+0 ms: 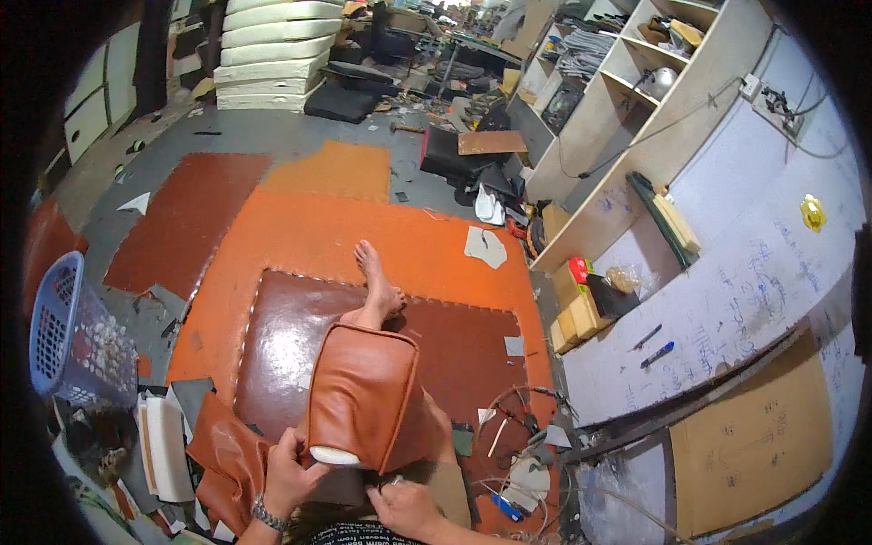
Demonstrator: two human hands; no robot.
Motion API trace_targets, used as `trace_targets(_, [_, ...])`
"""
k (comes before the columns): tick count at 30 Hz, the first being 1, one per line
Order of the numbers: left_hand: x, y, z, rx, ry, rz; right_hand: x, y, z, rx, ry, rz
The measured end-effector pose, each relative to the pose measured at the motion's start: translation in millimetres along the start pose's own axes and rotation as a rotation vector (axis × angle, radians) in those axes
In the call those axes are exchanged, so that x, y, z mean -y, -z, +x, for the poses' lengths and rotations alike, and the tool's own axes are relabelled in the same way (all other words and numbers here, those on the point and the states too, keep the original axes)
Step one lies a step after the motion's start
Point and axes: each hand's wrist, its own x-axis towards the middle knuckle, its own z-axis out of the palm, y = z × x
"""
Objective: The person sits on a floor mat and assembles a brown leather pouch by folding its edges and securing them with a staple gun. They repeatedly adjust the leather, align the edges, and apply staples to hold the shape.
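Observation:
A tan-brown leather cushion cover (363,391) with piped seams lies over my lap and raised leg. White foam padding (333,456) shows at its near end. My left hand (289,472), with a metal watch on the wrist, pinches the cover's near left edge beside the foam. Below the cover's near edge is a dark flap (343,488); whether it belongs to the cover I cannot tell. My right hand (406,507) is closed at the flap's right side, below the cover's corner, its fingertips partly hidden. My bare foot (374,277) rests ahead on the mat.
More brown leather (227,454) lies crumpled at my left, near a foam block (166,450) and a blue plastic basket (77,336). Scraps, cords and a blue-handled tool (507,507) lie at right. A white marked worktop (690,345) and shelves (627,100) flank the right side.

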Motion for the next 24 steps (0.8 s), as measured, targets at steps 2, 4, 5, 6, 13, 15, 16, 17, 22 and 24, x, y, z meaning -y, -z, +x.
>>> trace_targets(2, [6,5,3,-0.014,-0.027,-0.011,-14,9,12,0.028,-0.093,0.088])
trace_targets(4, [12,9,2,-0.014,-0.051,-0.019,-35,35,28,0.130,-0.142,0.117])
trace_targets(5, [14,11,1,-0.015,-0.062,-0.034,-43,48,37,0.171,-0.163,0.128])
trace_targets(6, [16,11,-1,-0.023,-0.070,-0.053,-46,59,44,0.208,-0.157,0.067])
trace_targets(13, [-1,6,-9,0.109,-0.105,0.063,3,25,44,0.203,-0.092,0.203])
trace_targets(15, [-7,4,-12,0.136,-0.086,0.006,4,6,43,0.218,-0.204,0.060])
trace_targets(16, [-8,3,-13,0.126,-0.098,0.018,0,-3,48,0.308,-0.257,0.034])
trace_targets(17, [-8,1,-16,0.102,-0.070,0.006,-3,-10,51,0.352,-0.264,-0.009])
trace_targets(22, [5,-19,-21,-0.158,0.104,-0.085,-4,-29,74,0.283,-0.154,-0.095])
trace_targets(24, [20,-27,-17,-0.302,0.022,-0.136,5,-29,86,0.139,-0.084,-0.090])
